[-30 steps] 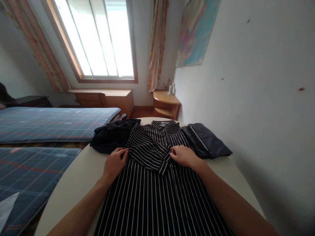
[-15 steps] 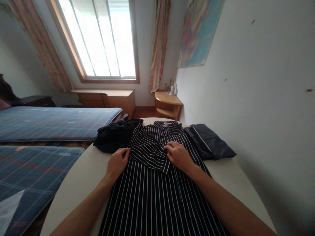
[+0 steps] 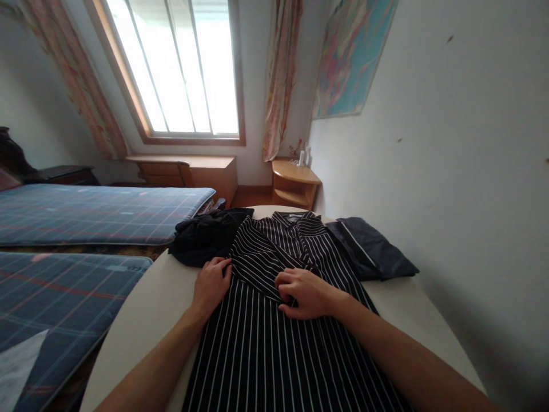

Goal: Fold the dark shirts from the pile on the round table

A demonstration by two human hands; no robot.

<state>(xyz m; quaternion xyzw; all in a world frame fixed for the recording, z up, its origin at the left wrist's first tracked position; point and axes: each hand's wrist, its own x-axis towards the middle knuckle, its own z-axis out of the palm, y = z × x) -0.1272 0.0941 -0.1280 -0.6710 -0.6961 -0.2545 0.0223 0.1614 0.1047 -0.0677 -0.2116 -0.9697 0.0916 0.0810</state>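
A black shirt with white stripes [image 3: 257,355] lies spread out, its collar at the far end and one sleeve [image 3: 259,260] folded across its front. At the shirt's left edge my left hand [image 3: 212,283] is closed, its fingertips pinching the cloth near the folded sleeve. My right hand [image 3: 306,293] rests over the cuff end of that sleeve, fingers bent and thumb held apart from them. The cuff is partly hidden beneath this hand. No cloth shows gripped between its fingers.
The shirt lies on a round cream table [image 3: 141,320]. A bundled black garment [image 3: 206,237] sits at its far left, a folded dark garment [image 3: 375,249] at its right. Plaid mattresses [image 3: 86,214] stand left; a white wall [image 3: 463,229] rises on the right.
My right hand has moved left and towards me along the folded sleeve, and its thumb has spread from the fingers. My left hand stays at the shirt's edge. The view has shifted slightly.
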